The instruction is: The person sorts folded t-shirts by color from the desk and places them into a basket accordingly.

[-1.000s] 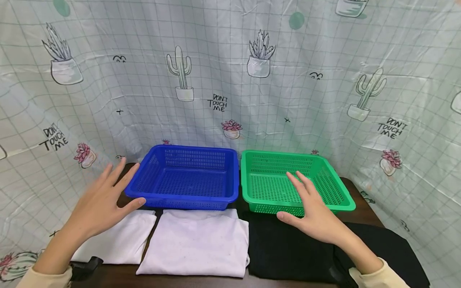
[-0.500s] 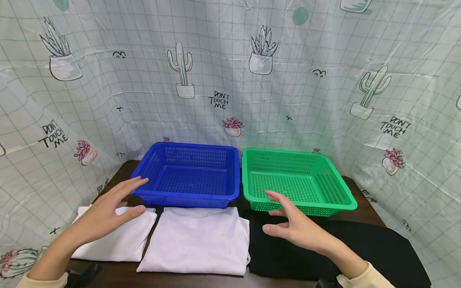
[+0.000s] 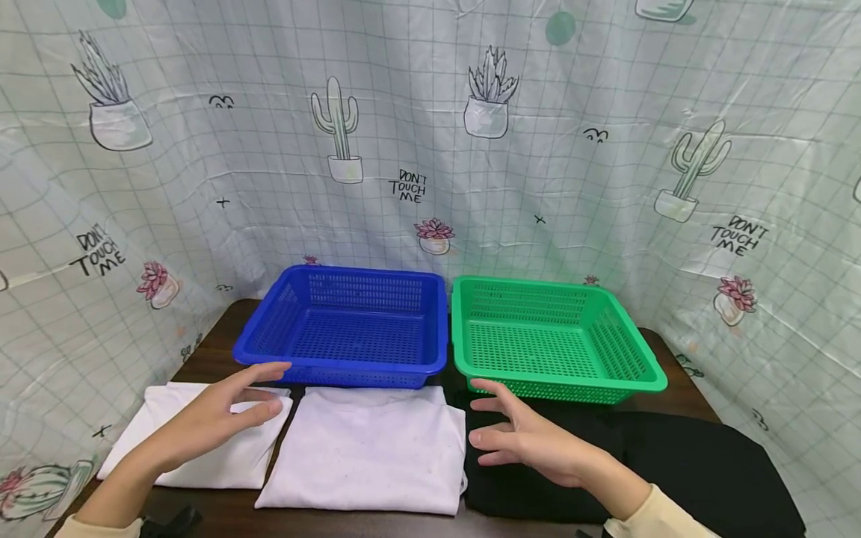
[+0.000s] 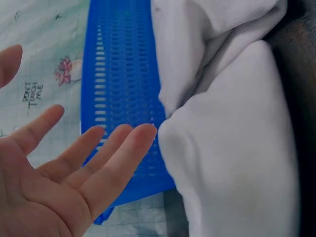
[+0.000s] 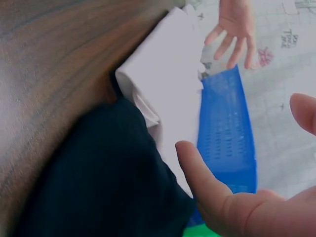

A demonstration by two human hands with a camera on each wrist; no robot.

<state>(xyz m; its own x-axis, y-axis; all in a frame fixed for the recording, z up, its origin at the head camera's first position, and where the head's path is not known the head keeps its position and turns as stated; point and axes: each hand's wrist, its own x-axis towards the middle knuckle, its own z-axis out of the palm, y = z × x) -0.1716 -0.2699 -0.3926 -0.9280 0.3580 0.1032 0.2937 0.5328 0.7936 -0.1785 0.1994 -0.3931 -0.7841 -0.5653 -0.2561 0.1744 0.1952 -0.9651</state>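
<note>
My left hand [image 3: 208, 422] hovers over a folded white garment [image 3: 235, 456] at the left, fingers spread and relaxed, holding nothing. In the left wrist view its palm and fingers show beside the blue basket [image 4: 126, 74]. My right hand [image 3: 531, 441] hangs above a folded black garment [image 3: 531, 486], thumb and fingers apart and loosely bent, nothing between them. Between the hands lies a second folded white garment [image 3: 370, 456]. Another black garment [image 3: 706, 471] lies at the far right. The right wrist view shows black cloth [image 5: 108, 168] close below the right hand.
Behind the clothes, a blue plastic basket [image 3: 339, 366] and a green plastic basket [image 3: 558, 385] stand side by side with nothing in them. All rest on a dark wooden table [image 3: 323, 521]. A printed curtain [image 3: 269, 172] hangs behind and at both sides.
Both hands have come down and nearer to me, from in front of the baskets to over the garments. The right hand has also moved left. The fingers are less spread. Garments and baskets have not moved.
</note>
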